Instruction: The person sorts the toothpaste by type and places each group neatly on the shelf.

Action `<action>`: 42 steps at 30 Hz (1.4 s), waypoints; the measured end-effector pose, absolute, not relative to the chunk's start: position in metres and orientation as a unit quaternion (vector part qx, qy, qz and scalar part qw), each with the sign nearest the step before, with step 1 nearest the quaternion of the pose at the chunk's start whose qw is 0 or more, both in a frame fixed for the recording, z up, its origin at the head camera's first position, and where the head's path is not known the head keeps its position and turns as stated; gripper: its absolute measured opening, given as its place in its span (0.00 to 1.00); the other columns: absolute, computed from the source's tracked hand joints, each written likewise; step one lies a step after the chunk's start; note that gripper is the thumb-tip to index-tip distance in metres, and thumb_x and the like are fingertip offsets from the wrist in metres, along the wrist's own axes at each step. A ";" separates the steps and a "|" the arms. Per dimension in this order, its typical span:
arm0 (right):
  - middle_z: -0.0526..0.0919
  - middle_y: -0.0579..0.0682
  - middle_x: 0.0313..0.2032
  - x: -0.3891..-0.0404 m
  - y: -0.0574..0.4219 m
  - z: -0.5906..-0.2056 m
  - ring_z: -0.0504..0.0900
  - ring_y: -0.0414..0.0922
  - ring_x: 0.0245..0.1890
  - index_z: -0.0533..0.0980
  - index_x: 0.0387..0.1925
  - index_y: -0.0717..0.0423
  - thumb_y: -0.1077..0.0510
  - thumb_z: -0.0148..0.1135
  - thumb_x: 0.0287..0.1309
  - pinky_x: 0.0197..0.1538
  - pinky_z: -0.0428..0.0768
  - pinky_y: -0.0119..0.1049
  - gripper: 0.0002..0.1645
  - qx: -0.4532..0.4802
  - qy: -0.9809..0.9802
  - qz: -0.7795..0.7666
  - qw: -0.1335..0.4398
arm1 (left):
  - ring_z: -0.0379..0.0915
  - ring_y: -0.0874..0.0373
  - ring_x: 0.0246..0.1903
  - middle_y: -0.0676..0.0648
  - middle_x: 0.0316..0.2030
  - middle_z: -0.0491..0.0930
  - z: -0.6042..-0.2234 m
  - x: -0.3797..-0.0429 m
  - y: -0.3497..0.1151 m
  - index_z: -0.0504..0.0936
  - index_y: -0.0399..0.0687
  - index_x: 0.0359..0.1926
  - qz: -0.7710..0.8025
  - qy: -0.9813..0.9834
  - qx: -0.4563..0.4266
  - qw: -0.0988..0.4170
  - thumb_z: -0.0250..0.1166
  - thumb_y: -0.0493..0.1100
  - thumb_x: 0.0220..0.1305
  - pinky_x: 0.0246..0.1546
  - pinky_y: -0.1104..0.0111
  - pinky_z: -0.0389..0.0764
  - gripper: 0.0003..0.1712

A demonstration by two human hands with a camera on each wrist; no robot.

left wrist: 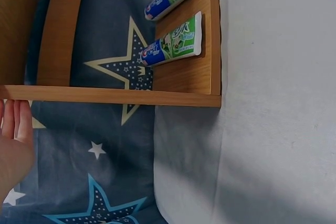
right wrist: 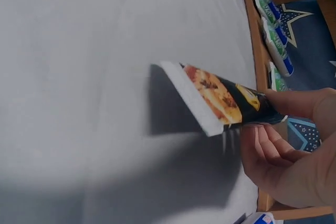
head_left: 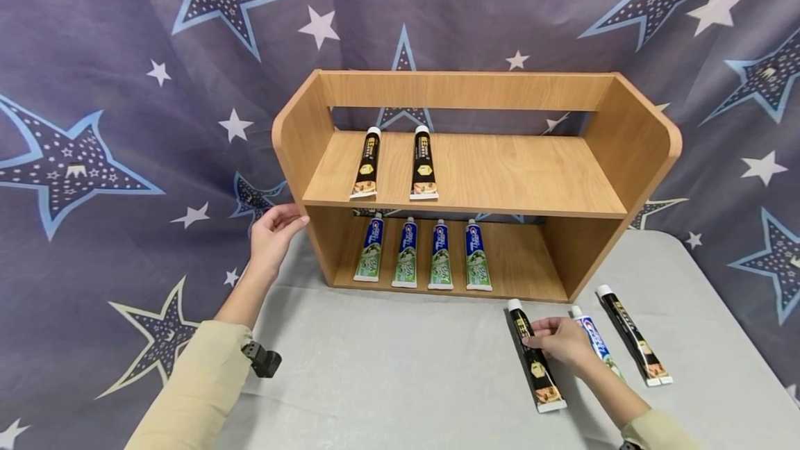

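My right hand (head_left: 562,340) pinches a black toothpaste tube (head_left: 536,367) between thumb and fingers, in front of the shelf's lower right. In the right wrist view that tube (right wrist: 220,98) casts a shadow on the tablecloth, its white crimped end toward the camera. My left hand (head_left: 273,236) touches the left side panel of the wooden shelf (head_left: 462,208), fingers behind the edge and thumb along the front. Two black tubes (head_left: 424,162) lie on the upper board, toward the left. Several blue-and-green toothpaste tubes (head_left: 440,255) lie in a row on the lower board.
Right of my right hand lie a blue-and-green tube (head_left: 596,339), partly hidden by the hand, and another black tube (head_left: 634,335). A grey-white cloth (head_left: 375,367) covers the table. A star-patterned curtain (head_left: 125,54) hangs behind and beside the shelf.
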State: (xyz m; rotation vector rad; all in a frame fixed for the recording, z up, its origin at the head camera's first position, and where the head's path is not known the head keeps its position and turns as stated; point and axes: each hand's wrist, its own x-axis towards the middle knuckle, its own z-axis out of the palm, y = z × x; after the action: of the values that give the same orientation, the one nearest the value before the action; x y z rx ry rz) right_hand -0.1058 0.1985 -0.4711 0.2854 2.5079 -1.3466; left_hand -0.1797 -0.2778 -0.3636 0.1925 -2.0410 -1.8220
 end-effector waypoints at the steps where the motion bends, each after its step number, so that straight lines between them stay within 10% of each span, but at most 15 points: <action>1: 0.86 0.50 0.29 -0.106 0.198 -0.470 0.76 0.37 0.19 0.76 0.45 0.73 0.62 0.73 0.43 0.26 0.80 0.30 0.26 0.096 0.864 -0.472 0.143 | 0.77 0.74 0.34 0.68 0.28 0.79 -0.363 -0.180 -0.278 0.78 0.38 0.41 -0.651 -0.729 0.069 0.198 0.66 0.30 0.57 0.39 0.85 0.78 0.10; 32: 0.86 0.39 0.22 -0.120 0.181 -0.399 0.84 0.31 0.24 0.80 0.31 0.52 0.64 0.64 0.54 0.33 0.84 0.25 0.04 0.054 0.686 -0.674 0.268 | 0.76 0.75 0.35 0.69 0.28 0.79 -0.364 -0.180 -0.277 0.77 0.38 0.43 -0.647 -0.734 0.086 0.185 0.66 0.32 0.57 0.39 0.86 0.78 0.12; 42: 0.87 0.40 0.25 -0.120 0.182 -0.371 0.86 0.33 0.27 0.77 0.40 0.60 0.65 0.62 0.57 0.37 0.86 0.27 0.09 0.019 0.663 -0.691 0.287 | 0.76 0.75 0.36 0.69 0.28 0.79 -0.363 -0.180 -0.277 0.77 0.37 0.44 -0.648 -0.734 0.088 0.185 0.66 0.32 0.58 0.40 0.86 0.78 0.12</action>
State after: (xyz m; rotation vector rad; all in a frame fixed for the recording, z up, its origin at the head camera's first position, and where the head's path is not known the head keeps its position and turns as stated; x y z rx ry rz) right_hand -0.1200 0.1818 -0.3711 0.0499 1.7722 -1.8449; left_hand -0.1796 -0.2767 -0.3634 0.2493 -2.0672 -1.8249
